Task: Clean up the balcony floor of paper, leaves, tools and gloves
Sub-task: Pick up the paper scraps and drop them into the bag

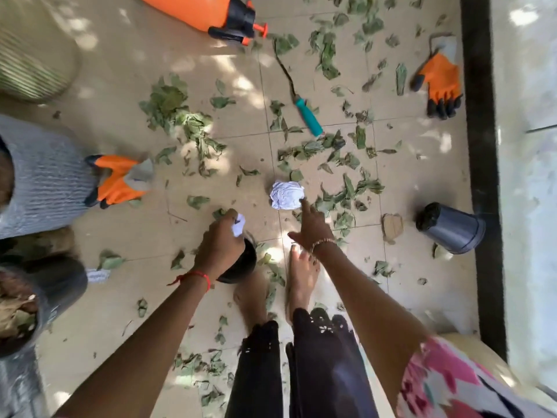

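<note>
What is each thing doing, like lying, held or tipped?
Paper ball: on floor, finger of right hand at its edge.
Paper scrap: pinched in left hand.
Black pot: tipped on its side.
Sprayer: lying on its side.
Gloves: lying on floor.
Leaves: scattered on floor.

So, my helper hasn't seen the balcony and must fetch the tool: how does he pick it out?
Find the orange sprayer at the floor's far end. From its nozzle a thin tool runs toward the paper ball among leaves. It alone has a teal handle.
</note>
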### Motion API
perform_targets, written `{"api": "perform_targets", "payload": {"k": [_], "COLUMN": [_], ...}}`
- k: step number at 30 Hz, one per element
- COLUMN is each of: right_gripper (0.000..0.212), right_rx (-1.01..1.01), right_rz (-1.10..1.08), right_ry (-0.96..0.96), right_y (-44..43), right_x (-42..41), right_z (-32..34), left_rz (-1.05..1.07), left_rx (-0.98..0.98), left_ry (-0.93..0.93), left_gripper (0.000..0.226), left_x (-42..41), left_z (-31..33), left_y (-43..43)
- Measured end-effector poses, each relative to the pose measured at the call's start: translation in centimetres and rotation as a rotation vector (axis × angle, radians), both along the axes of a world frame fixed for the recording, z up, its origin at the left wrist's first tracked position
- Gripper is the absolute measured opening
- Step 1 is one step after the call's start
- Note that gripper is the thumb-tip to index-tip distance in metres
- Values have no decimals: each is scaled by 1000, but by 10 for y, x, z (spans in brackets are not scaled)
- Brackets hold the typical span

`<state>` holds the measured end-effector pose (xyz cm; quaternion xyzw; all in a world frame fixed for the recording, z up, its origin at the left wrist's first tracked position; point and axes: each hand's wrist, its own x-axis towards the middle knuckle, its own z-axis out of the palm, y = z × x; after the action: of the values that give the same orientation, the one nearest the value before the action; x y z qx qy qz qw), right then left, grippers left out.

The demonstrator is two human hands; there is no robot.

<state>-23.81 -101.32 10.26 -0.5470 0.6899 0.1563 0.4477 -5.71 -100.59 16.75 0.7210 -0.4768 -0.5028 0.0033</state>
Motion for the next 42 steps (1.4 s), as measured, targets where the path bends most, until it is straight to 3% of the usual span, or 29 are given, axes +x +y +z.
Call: {"api": "perform_targets", "payload": {"k": [8,12,15,21,27,32,34,38,42], "right_gripper": [94,67,63,48,29,47,45,41,44], "right_rx": [-80,-194,-268,-156,-201,-220,-220,-293,-294], "right_rz": [416,505,530,251,71,-30,-147,-415,-547], "right_ry": [217,216,252,96,30,16,-23,-193,-359], "right_y": [-51,-49,-48,-44,-56,-69,-72,-74,-78], "right_x": [-2,4,8,-2,-12,-13,-11,-11,-22], "right_z": [-83,-117,-124,-85,-6,55,77,121,158], "left_rz": [0,-42,-45,-40,5,6,29,181,374], "left_rx": [-127,-167,-162,-157,-130,-129,-133,-117,-65], "left_ry": [60,66,47,66,48,14,10,28,84], "left_gripper": [22,28,26,19,20,18,15,13,31], "left_x": [-16,-20,-17,-17,-38,-59,-65,-74,-82], "left_z": [-85,-110,-115,-85,-21,31,51,85,118], "left_y": [-18,-20,-25,-30,-46,-57,-59,-60,-72]}}
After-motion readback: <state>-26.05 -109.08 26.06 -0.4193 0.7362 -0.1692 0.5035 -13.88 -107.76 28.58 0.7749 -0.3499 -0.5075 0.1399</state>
